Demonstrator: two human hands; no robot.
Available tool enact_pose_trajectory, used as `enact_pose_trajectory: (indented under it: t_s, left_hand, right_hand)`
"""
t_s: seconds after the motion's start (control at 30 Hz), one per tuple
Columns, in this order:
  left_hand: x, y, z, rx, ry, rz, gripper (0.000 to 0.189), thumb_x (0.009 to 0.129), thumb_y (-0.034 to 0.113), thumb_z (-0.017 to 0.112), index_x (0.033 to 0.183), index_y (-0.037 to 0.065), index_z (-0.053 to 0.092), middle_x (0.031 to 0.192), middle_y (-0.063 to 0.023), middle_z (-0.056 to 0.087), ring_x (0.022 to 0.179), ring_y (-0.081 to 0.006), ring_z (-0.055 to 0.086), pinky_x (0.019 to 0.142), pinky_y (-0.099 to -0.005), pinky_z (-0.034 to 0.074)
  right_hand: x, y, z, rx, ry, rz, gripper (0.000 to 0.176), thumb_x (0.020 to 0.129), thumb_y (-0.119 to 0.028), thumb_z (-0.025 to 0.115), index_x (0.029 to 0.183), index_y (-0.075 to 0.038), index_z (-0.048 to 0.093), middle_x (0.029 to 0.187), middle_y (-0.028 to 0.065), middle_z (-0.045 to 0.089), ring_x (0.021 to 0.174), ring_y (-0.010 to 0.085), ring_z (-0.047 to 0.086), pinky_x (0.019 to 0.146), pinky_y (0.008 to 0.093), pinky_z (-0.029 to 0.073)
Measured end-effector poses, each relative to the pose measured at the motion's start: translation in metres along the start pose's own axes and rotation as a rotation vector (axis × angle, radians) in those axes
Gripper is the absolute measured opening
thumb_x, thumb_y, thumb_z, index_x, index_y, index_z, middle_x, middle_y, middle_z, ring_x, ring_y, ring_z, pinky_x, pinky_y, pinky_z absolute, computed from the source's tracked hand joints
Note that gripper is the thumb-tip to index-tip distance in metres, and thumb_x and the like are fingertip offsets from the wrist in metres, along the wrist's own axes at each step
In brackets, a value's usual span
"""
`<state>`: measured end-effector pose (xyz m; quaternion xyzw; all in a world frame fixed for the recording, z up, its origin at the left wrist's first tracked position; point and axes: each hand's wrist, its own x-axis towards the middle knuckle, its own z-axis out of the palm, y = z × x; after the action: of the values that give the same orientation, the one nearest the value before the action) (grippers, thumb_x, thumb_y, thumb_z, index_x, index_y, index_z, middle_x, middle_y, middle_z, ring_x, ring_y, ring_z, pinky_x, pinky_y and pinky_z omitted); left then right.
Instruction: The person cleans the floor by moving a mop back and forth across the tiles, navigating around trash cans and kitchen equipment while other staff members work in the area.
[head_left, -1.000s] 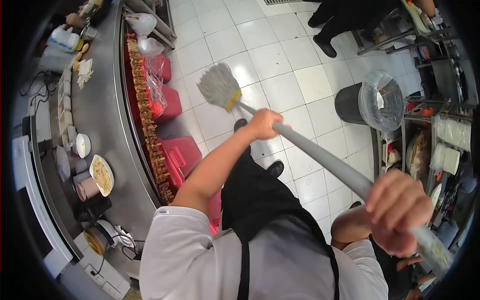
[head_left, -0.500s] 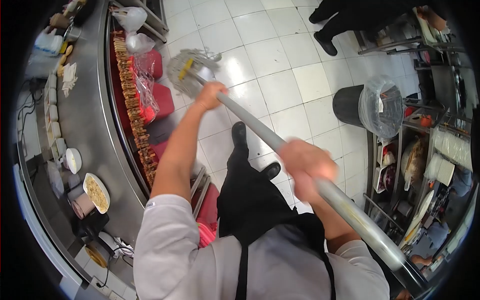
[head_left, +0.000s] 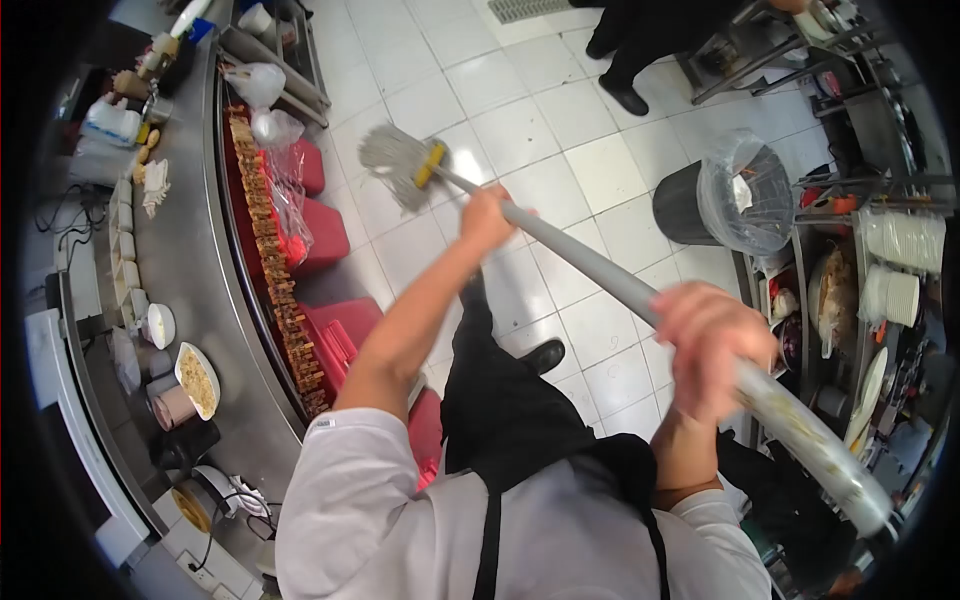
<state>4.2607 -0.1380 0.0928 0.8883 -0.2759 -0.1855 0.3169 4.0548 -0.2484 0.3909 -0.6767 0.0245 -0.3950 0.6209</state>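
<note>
A mop with a grey string head (head_left: 395, 162) and a yellow clamp rests on the white tiled floor (head_left: 560, 120). Its long grey handle (head_left: 590, 262) runs down to the lower right. My left hand (head_left: 487, 218) grips the handle close to the mop head, arm stretched forward. My right hand (head_left: 712, 345) grips the handle higher up, near my chest. I wear a white shirt and a black apron.
A steel counter (head_left: 200, 260) curves along the left with bowls of food (head_left: 197, 380), a jug and appliances; red bins (head_left: 325, 235) stand beneath it. A black bin with a clear liner (head_left: 725, 200) stands right, beside shelves of plates (head_left: 895, 265). Another person's legs (head_left: 625, 45) are at the top.
The mop head swung left toward the red bins, then came back right and away from them. My right hand pulled back along the handle toward my chest.
</note>
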Motion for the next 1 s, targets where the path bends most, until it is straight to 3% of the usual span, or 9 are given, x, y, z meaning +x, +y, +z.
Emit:
enact_pose_trajectory:
  t_s: [0.1, 0.3, 0.37, 0.43, 0.63, 0.7, 0.8, 0.93, 1.0]
  left_hand:
    - [-0.06, 0.077, 0.043, -0.103, 0.013, 0.303, 0.043, 0.072, 0.042, 0.083, 0.07, 0.004, 0.063, 0.071, -0.0167, 0.064, 0.069, -0.036, 0.064, 0.065, -0.0432, 0.052]
    - [-0.127, 0.171, 0.124, -0.396, -0.558, 0.743, 0.035, 0.086, 0.025, 0.069, 0.061, 0.003, 0.058, 0.064, -0.0186, 0.058, 0.063, -0.0382, 0.059, 0.058, -0.0438, 0.046]
    - [-0.129, 0.184, 0.144, -0.349, -0.671, 0.835, 0.029, 0.085, 0.022, 0.067, 0.063, 0.005, 0.059, 0.065, -0.0172, 0.06, 0.066, -0.0385, 0.06, 0.061, -0.0443, 0.048]
    - [-0.107, 0.192, 0.158, -0.272, -0.744, 0.895, 0.018, 0.08, 0.019, 0.066, 0.067, 0.007, 0.062, 0.069, -0.0147, 0.064, 0.073, -0.0384, 0.063, 0.066, -0.0456, 0.051]
    - [-0.013, 0.195, 0.172, -0.13, -0.748, 0.87, 0.01, 0.077, 0.015, 0.065, 0.073, 0.006, 0.064, 0.078, -0.0161, 0.066, 0.082, -0.0379, 0.064, 0.073, -0.0459, 0.051]
    - [0.029, 0.185, 0.182, -0.163, -0.694, 0.897, 0.01, 0.077, 0.014, 0.066, 0.072, 0.007, 0.062, 0.077, -0.0152, 0.065, 0.079, -0.0376, 0.063, 0.072, -0.0454, 0.05]
    - [0.116, 0.174, 0.2, -0.216, -0.561, 0.955, 0.013, 0.075, 0.014, 0.068, 0.07, 0.008, 0.058, 0.074, -0.0128, 0.063, 0.075, -0.0368, 0.061, 0.069, -0.0441, 0.05]
    - [0.258, 0.152, 0.229, -0.084, -0.413, 0.918, 0.014, 0.072, 0.013, 0.07, 0.069, 0.008, 0.058, 0.076, -0.0129, 0.063, 0.079, -0.0379, 0.061, 0.073, -0.0449, 0.05]
    - [0.321, 0.149, 0.232, 0.183, -0.411, 0.578, 0.019, 0.069, 0.007, 0.074, 0.086, 0.006, 0.067, 0.095, -0.0143, 0.066, 0.102, -0.0367, 0.061, 0.089, -0.0434, 0.049]
  right_hand:
    - [-0.006, -0.082, -0.039, 0.025, 0.057, -0.138, 0.037, 0.092, -0.027, 0.068, 0.068, -0.007, 0.049, 0.053, 0.0009, 0.053, 0.043, 0.0153, 0.052, 0.047, 0.0339, 0.051]
    - [-0.036, -0.183, -0.115, 0.21, -0.453, -0.169, 0.031, 0.083, -0.023, 0.081, 0.078, 0.001, 0.063, 0.061, 0.0058, 0.06, 0.046, 0.015, 0.056, 0.043, 0.0276, 0.049]
    - [-0.058, -0.183, -0.125, 0.157, -0.245, -0.224, 0.037, 0.086, -0.024, 0.078, 0.07, -0.002, 0.054, 0.059, 0.0042, 0.057, 0.043, 0.0145, 0.053, 0.041, 0.0275, 0.047]
    - [-0.075, -0.17, -0.131, 0.121, 0.069, -0.322, 0.039, 0.088, -0.025, 0.076, 0.07, -0.004, 0.049, 0.057, 0.0032, 0.055, 0.041, 0.0142, 0.051, 0.039, 0.0277, 0.045]
    - [-0.06, -0.11, -0.154, -0.028, 0.088, -0.393, 0.033, 0.088, -0.02, 0.076, 0.081, -0.005, 0.047, 0.053, 0.0023, 0.051, 0.038, 0.0159, 0.046, 0.037, 0.0306, 0.043]
    - [-0.037, -0.078, -0.163, -0.067, 0.024, -0.425, 0.036, 0.096, -0.024, 0.065, 0.075, -0.008, 0.04, 0.054, 0.0002, 0.049, 0.037, 0.0103, 0.045, 0.036, 0.026, 0.04]
    - [-0.008, -0.008, -0.175, -0.122, 0.219, -0.478, 0.04, 0.097, -0.024, 0.063, 0.07, -0.007, 0.039, 0.054, 0.0018, 0.049, 0.037, 0.013, 0.045, 0.038, 0.0292, 0.041]
    - [0.034, 0.094, -0.206, -0.212, 0.252, -0.359, 0.032, 0.096, -0.015, 0.056, 0.07, -0.005, 0.041, 0.055, 0.0041, 0.049, 0.043, 0.0179, 0.049, 0.046, 0.0338, 0.045]
    - [0.055, 0.161, -0.216, -0.201, 0.277, -0.303, 0.021, 0.088, -0.003, 0.059, 0.072, -0.003, 0.045, 0.062, 0.0086, 0.054, 0.052, 0.0244, 0.055, 0.054, 0.0398, 0.05]
